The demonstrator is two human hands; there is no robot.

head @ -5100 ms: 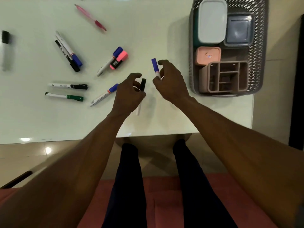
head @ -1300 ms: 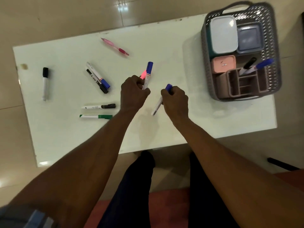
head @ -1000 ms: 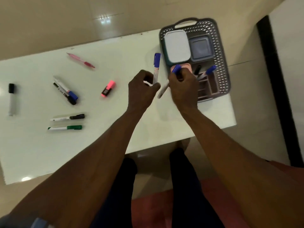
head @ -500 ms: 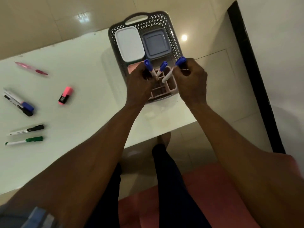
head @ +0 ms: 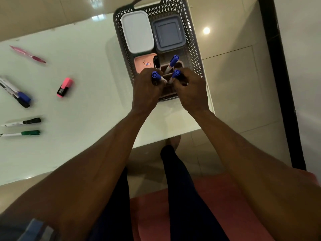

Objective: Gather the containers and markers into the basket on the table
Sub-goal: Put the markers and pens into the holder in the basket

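Both my forearms reached up-frame to the perforated grey plastic basket (head: 192,40) at upper centre. My left hand (head: 147,91) was curled round 1 blue-capped marker (head: 156,76), cap up. My right hand (head: 191,91) pinched another blue-capped marker (head: 175,74) over the pink compartmented organiser (head: 179,64). 2 markers stood inside it. 3 smooth lidded containers filled the rest. A pink highlighter (head: 64,87) lay left on the glossy white table (head: 86,119).
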